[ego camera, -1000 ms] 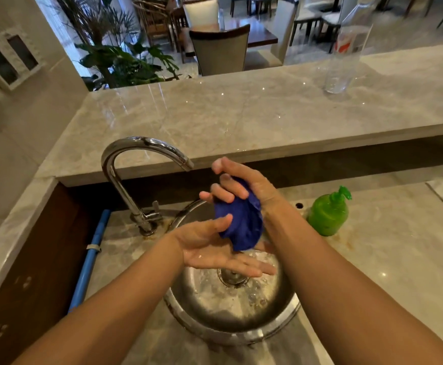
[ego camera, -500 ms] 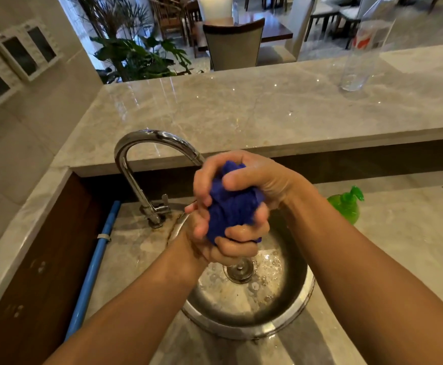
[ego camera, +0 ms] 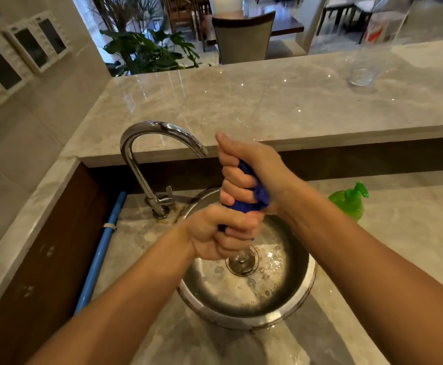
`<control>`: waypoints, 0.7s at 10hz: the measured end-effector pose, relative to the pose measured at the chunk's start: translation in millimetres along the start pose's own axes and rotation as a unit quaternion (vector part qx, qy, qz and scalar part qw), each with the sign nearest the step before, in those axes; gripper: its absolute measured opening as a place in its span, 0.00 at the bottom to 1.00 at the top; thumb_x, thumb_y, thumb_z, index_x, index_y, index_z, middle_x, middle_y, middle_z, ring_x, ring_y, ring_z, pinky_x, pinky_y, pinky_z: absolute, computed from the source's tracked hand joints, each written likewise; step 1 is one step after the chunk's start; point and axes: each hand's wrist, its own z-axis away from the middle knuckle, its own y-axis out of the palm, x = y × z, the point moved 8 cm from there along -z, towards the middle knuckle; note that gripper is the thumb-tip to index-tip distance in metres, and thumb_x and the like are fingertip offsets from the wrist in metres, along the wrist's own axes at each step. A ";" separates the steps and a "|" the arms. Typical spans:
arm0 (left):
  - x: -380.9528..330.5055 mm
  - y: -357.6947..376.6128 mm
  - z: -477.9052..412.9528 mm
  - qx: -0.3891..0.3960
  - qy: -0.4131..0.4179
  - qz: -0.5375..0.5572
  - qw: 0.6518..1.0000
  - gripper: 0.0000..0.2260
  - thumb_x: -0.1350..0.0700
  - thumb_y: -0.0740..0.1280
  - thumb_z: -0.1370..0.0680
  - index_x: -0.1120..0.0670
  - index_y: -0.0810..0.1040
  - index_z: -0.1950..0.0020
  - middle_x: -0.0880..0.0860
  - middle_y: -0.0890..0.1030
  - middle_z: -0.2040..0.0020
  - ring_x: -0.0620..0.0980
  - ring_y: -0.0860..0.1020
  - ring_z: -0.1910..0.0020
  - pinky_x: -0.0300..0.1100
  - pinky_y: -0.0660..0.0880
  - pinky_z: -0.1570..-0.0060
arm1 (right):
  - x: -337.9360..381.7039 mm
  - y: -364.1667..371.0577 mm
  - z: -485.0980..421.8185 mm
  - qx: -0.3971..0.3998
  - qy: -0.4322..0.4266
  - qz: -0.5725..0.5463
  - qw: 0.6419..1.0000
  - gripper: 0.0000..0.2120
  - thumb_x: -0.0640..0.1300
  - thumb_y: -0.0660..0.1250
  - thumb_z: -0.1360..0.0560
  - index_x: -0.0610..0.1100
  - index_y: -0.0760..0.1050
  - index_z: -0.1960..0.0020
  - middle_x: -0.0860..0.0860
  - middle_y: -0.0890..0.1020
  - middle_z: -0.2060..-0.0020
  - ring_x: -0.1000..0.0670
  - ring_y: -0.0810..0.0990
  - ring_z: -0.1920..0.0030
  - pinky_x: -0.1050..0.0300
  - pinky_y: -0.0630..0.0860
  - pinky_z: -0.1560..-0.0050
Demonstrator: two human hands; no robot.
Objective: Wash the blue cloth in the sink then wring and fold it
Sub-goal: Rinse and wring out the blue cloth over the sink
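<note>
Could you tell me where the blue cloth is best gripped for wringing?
At its two ends. The blue cloth is bunched into an upright roll over the sink, so the right hand best wraps the top from the right, the left hand the bottom from the left, for opposite twists.

Both grips squeeze one blue cloth (ego camera: 260,196).
The right grip (ego camera: 250,169) is on top, with its fingers curled tight round the cloth and its thumb up high. The left grip (ego camera: 213,234) sits just under it and touches it, with its fingers wrapped round the low end of the cloth. Both arms are bare. They reach in from the bottom corners and meet in the middle.
</note>
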 end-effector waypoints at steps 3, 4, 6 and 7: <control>-23.2 -91.4 12.3 -0.538 -0.040 -0.567 0.623 0.06 0.51 0.71 0.27 0.52 0.78 0.59 0.49 0.81 0.66 0.46 0.80 0.67 0.44 0.79 0.63 | -71.4 -103.3 8.7 -0.419 -0.022 -0.106 0.901 0.16 0.50 0.57 0.16 0.45 0.71 0.60 0.51 0.64 0.78 0.52 0.62 0.78 0.56 0.62 0.74; -25.7 -92.2 4.9 -0.542 -0.096 -0.677 0.489 0.10 0.46 0.66 0.24 0.53 0.75 0.57 0.50 0.77 0.63 0.49 0.77 0.65 0.45 0.75 0.62 | -94.4 -129.5 7.1 -0.495 0.037 -0.091 0.864 0.16 0.47 0.56 0.17 0.39 0.74 0.36 0.49 0.70 0.72 0.52 0.67 0.74 0.58 0.65 0.72; -19.7 -98.6 -13.0 -0.473 -0.163 -0.800 0.332 0.13 0.46 0.64 0.22 0.53 0.76 0.45 0.51 0.74 0.61 0.52 0.77 0.60 0.46 0.71 0.59 | -123.3 -147.3 17.0 -0.557 0.015 -0.222 0.800 0.20 0.45 0.50 0.17 0.48 0.63 0.26 0.54 0.70 0.58 0.57 0.75 0.73 0.64 0.75 0.72; -12.5 -99.4 -14.7 -0.496 -0.150 -0.773 0.366 0.12 0.45 0.65 0.24 0.52 0.76 0.49 0.50 0.73 0.64 0.52 0.76 0.62 0.45 0.71 0.61 | -119.1 -152.3 19.0 -0.548 -0.012 -0.152 0.822 0.11 0.48 0.51 0.16 0.48 0.70 0.50 0.51 0.71 0.63 0.52 0.73 0.67 0.56 0.76 0.65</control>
